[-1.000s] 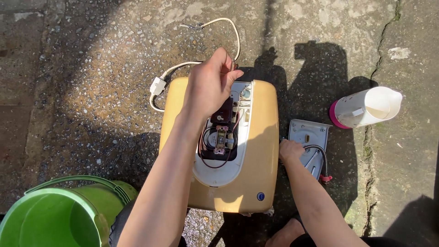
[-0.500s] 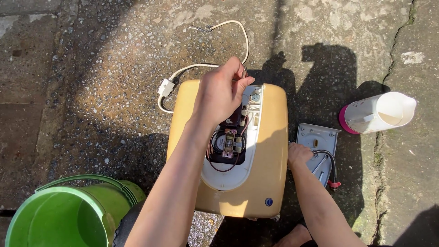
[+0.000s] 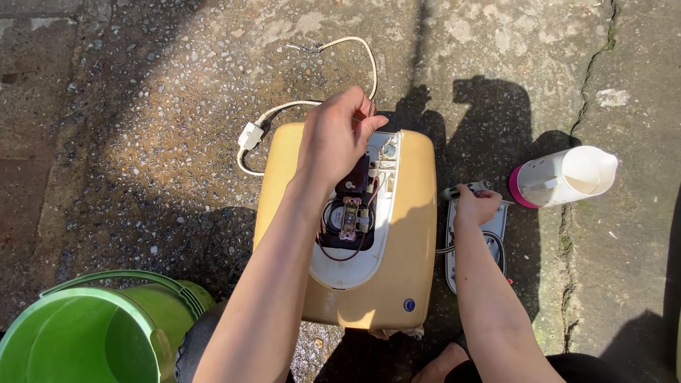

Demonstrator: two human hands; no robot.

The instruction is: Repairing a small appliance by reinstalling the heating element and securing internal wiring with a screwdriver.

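Note:
A pale yellow box-shaped water heater (image 3: 408, 234) lies flat on the concrete with its white middle panel open. Inside show a dark terminal block and red and black wires (image 3: 347, 220). My left hand (image 3: 339, 138) reaches over the far end of that opening with its fingers bunched and pointing down. What the fingertips touch is hidden. My right hand (image 3: 477, 207) rests to the right of the heater, closed on a grey tool handle (image 3: 464, 189). It sits at the far end of a loose grey cover plate (image 3: 493, 245) lying on the ground.
A white cable with a plug block (image 3: 250, 135) loops from the heater's far left corner. A white jug with a pink base (image 3: 564, 177) lies on its side at the right. A green bucket (image 3: 85, 333) stands at the lower left. A crack (image 3: 585, 92) runs through the concrete on the right.
My right hand has moved from the middle of the cover plate to its far end and closed on the tool handle. My left hand stays over the heater's opening.

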